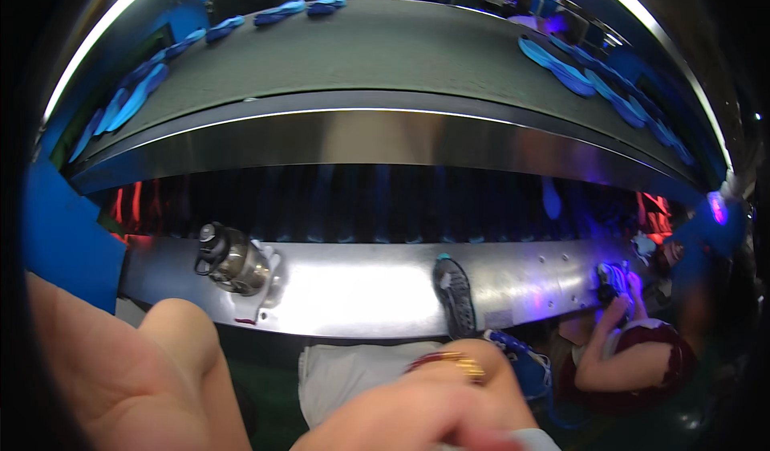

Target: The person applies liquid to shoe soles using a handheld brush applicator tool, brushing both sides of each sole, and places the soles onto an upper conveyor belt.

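Observation:
My left hand (104,371) is very close at the lower left, palm side showing, its fingers out of sight. My right hand (417,415) lies low in the middle, smeared by motion, in front of my bare knee; I cannot make out anything in it. A red and gold bracelet (461,364) shows just above it. Beyond, a dark grey shoe (455,297) with a teal tab rests on the steel bench (353,290), apart from both hands. Grey cloth (345,379) hangs between my knees.
A bottle with black lid (233,262) stands on the bench's left. Above runs a conveyor belt (361,58) with blue insoles (140,98) along both sides. At right, a co-worker's hands (622,302) are at a shoe in purple light. A blue laced shoe (529,367) sits below the bench.

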Demonstrator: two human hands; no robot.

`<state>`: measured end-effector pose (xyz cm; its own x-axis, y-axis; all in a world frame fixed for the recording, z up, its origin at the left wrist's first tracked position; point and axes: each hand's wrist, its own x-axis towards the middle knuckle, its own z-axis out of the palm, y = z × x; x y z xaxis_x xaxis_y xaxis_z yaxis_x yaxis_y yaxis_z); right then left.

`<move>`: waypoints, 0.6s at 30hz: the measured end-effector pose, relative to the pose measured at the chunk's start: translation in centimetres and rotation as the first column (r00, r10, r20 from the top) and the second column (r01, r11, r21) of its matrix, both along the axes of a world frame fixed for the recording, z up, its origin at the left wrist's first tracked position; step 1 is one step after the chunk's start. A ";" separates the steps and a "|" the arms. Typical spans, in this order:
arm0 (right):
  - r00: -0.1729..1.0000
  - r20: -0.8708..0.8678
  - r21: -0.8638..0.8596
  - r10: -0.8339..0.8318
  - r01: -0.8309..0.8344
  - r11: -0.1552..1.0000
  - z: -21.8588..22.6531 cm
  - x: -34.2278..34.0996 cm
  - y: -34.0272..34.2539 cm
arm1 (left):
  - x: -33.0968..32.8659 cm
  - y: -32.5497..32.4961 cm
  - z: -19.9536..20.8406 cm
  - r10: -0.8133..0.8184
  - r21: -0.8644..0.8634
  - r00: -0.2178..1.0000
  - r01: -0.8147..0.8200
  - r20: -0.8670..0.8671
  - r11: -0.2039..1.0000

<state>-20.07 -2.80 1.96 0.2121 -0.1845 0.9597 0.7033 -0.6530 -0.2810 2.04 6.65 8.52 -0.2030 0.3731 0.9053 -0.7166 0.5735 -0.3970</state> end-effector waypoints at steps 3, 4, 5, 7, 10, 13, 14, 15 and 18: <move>0.997 -0.057 0.010 -0.047 0.048 0.999 -1.0 0.4 -0.7 | 0.4 0.0 -0.4 -0.001 -0.010 1.000 0.001 -0.024 1.000; 0.997 -0.053 -0.002 -0.061 0.061 0.998 -0.5 0.8 -0.8 | 0.4 0.0 -0.1 0.004 -0.024 1.000 -0.004 -0.008 1.000; 0.996 -0.058 0.002 -0.060 0.061 0.998 -0.6 0.9 -0.9 | 0.3 0.3 0.0 0.011 -0.021 1.000 -0.012 -0.010 1.000; 0.994 -0.054 -0.002 -0.095 0.095 0.995 -0.8 0.6 -1.4 | 0.2 -0.4 -0.4 -0.001 -0.018 1.000 0.001 -0.015 1.000; 0.996 -0.012 -0.011 -0.090 0.090 0.996 -1.0 1.2 -1.0 | 0.6 -0.1 -0.2 0.014 -0.024 1.000 -0.015 -0.005 1.000; 0.996 0.002 -0.031 -0.085 0.085 0.996 -0.5 1.5 -1.5 | 0.4 0.1 -0.3 0.039 -0.030 0.999 -0.039 -0.009 0.999; 0.996 0.006 -0.037 -0.088 0.088 0.995 -0.4 1.7 -1.5 | 0.4 0.1 -0.3 0.044 -0.030 0.999 -0.044 -0.005 0.999; 0.996 0.009 -0.052 -0.092 0.092 0.994 -0.3 1.7 -1.7 | 0.3 0.1 -0.4 0.044 -0.035 0.999 -0.044 -0.005 0.998; 0.988 0.077 -0.113 -0.137 0.146 0.983 0.5 1.1 -0.9 | 0.2 0.1 -0.7 0.030 -0.029 1.000 -0.030 -0.003 0.999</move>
<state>-18.98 -3.73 2.41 0.1245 -0.0926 0.9879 0.6165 -0.7729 -0.1502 2.21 6.71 7.78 -0.2119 0.3926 0.8949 -0.7346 0.5400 -0.4109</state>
